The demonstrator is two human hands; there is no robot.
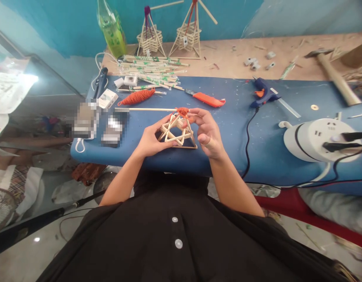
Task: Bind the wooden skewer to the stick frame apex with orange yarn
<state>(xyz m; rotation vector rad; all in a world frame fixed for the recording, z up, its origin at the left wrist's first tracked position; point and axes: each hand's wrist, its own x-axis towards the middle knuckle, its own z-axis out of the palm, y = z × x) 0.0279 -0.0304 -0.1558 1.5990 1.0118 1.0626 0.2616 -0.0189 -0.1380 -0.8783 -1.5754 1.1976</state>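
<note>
A small frame of wooden sticks [181, 138] stands at the front of the blue table, its sticks crossing in a star-like stack. My left hand [153, 139] is closed around the left side of this frame. Orange yarn [182, 112] is wound at its top, where one long stick [151, 109] juts out to the left. My right hand [208, 133] is on the right side, fingers curved and thumb apart. Its index fingertip reaches the yarn, and another fingertip is by the upper sticks. Whether a strand lies between those fingers is too small to see.
Behind the frame lie an orange yarn bundle [136, 96], an orange-handled knife [208, 99] and wrapped chopsticks [151, 70]. Two similar stick frames [185, 39] stand at the back. Rightward are a glue gun [264, 94], a hammer [335, 74] and a white power strip [313, 139] with cords.
</note>
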